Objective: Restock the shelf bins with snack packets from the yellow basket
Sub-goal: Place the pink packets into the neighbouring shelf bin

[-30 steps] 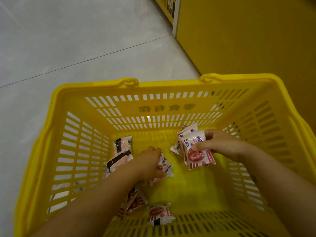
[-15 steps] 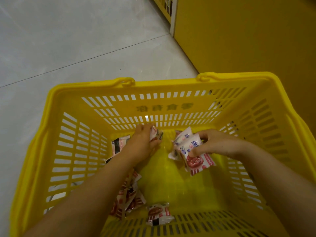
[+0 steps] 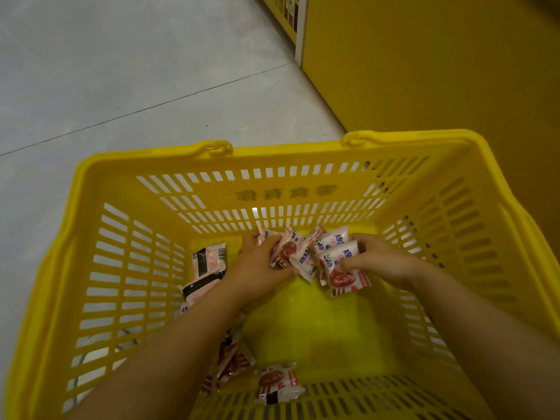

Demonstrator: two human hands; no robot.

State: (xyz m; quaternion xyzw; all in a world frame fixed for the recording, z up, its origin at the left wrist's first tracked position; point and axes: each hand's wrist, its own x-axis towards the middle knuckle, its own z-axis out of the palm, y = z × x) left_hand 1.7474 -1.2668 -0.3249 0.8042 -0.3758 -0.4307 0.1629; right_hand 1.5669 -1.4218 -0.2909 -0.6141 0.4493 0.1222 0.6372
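Note:
Both my hands are deep inside the yellow basket (image 3: 127,189), near its far wall. My left hand (image 3: 260,265) grips a small white and red snack packet (image 3: 289,251) and holds it against the bunch in my right hand. My right hand (image 3: 375,259) grips several such packets (image 3: 339,268), its thumb pressed on the front one. Loose packets lie on the basket floor: two pink and black ones (image 3: 207,265) at the left, some partly hidden under my left forearm (image 3: 233,362), and one (image 3: 277,383) by the near wall.
The basket stands on a grey tiled floor (image 3: 121,71). A yellow shelf unit panel (image 3: 424,62) rises close behind and to the right of the basket; a strip of its stocked front (image 3: 288,10) shows at the top.
My left hand picked a packet off the basket floor, carried it up toward the far wall, then right until it meets the bunch in my right hand. My right hand barely moved.

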